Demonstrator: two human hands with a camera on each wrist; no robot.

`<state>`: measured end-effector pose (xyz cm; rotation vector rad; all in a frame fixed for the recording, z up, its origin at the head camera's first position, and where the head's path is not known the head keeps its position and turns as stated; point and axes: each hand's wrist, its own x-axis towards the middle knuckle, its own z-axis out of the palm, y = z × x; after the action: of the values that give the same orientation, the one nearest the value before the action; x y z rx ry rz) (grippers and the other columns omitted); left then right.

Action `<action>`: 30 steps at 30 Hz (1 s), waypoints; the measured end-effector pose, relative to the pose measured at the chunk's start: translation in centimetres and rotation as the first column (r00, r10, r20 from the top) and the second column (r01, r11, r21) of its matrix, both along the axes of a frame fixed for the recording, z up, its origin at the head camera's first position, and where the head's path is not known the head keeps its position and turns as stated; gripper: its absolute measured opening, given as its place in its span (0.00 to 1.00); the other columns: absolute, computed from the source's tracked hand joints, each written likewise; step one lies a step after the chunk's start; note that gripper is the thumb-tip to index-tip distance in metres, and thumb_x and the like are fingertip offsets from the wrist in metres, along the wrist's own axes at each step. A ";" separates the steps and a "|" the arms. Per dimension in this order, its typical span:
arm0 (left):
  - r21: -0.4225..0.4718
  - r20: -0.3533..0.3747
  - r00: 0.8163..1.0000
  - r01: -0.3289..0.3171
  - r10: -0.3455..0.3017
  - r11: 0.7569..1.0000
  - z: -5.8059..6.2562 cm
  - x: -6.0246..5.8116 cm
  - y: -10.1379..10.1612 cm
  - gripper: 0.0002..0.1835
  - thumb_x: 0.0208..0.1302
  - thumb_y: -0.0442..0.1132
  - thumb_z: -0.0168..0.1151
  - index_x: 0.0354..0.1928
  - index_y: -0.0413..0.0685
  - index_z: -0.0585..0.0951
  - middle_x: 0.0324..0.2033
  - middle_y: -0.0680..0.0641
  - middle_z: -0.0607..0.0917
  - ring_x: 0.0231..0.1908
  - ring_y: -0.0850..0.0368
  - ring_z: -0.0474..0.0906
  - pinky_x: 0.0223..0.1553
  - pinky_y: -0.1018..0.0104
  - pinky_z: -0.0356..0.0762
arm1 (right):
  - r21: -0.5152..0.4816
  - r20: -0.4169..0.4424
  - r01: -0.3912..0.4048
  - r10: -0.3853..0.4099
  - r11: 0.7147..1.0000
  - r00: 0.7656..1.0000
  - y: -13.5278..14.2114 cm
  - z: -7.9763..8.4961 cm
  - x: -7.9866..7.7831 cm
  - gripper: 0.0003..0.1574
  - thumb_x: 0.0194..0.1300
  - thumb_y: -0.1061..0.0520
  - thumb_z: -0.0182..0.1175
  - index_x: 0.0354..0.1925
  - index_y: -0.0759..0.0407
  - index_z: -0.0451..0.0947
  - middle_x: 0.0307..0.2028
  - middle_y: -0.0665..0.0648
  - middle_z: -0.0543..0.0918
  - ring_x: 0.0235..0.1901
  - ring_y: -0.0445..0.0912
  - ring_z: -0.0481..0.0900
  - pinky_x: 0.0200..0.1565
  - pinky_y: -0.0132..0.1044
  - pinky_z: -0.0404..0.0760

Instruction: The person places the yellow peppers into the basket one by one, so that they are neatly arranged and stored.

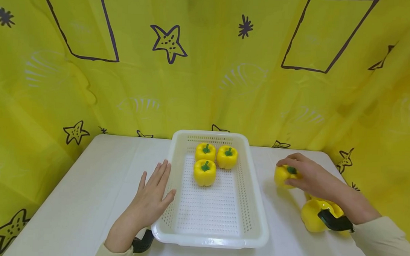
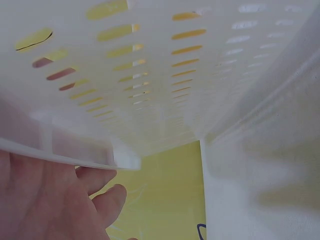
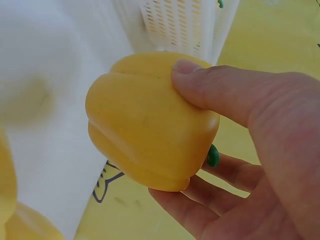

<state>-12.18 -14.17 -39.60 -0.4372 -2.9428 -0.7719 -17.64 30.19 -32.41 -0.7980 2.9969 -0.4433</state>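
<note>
My right hand (image 1: 306, 175) grips a yellow bell pepper (image 1: 281, 177) with a green stem, to the right of the basket. In the right wrist view the thumb presses one side of that pepper (image 3: 150, 120) while the fingers curl round the other. With fingers straight, my left hand (image 1: 151, 201) rests on the left rim of a white perforated plastic basket (image 1: 261, 228). Three yellow bell peppers stand upright toward its far end: one at the back left (image 1: 205, 154), one at the back right (image 1: 226, 162), one in front (image 1: 204, 177).
More yellow bell peppers (image 1: 312, 218) lie on the white table (image 1: 70, 198) under my right forearm, partly hidden by it. A yellow curtain (image 1: 199, 90) with drawn stars hangs behind the table and along both sides.
</note>
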 end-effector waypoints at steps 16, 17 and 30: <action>0.000 0.004 1.000 0.004 -0.004 1.000 0.1 -0.1 0.0 0.40 0.73 0.49 0.51 0.79 0.43 0.46 0.79 0.44 0.45 0.79 0.43 0.42 0.72 0.32 0.29 | -0.011 -0.057 -0.078 0.077 0.997 0.995 -1.8 2.1 -0.5 0.27 0.57 0.60 0.72 0.55 0.51 0.78 0.53 0.61 0.77 0.42 0.48 0.78 0.41 0.43 0.82; 0.000 0.005 1.000 0.005 -0.005 1.000 0.1 -0.1 0.0 0.40 0.73 0.49 0.50 0.79 0.43 0.46 0.79 0.44 0.45 0.79 0.43 0.41 0.72 0.32 0.29 | -0.010 -0.061 -0.082 0.081 0.997 0.995 -1.9 2.2 -0.5 0.27 0.57 0.60 0.72 0.55 0.51 0.78 0.53 0.61 0.77 0.42 0.47 0.78 0.41 0.41 0.82; 0.001 0.000 1.000 0.000 0.000 1.000 0.0 -0.1 0.0 0.40 0.73 0.49 0.51 0.79 0.43 0.47 0.79 0.44 0.46 0.79 0.43 0.41 0.72 0.32 0.29 | -0.026 -0.086 -0.099 0.096 0.995 0.992 -4.2 3.1 -0.7 0.27 0.55 0.62 0.72 0.54 0.51 0.79 0.51 0.58 0.77 0.42 0.47 0.77 0.41 0.39 0.83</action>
<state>-12.24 -14.21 -39.63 -0.4366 -2.9419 -0.7731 -18.36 25.99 -29.27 -0.9852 3.0170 -0.4647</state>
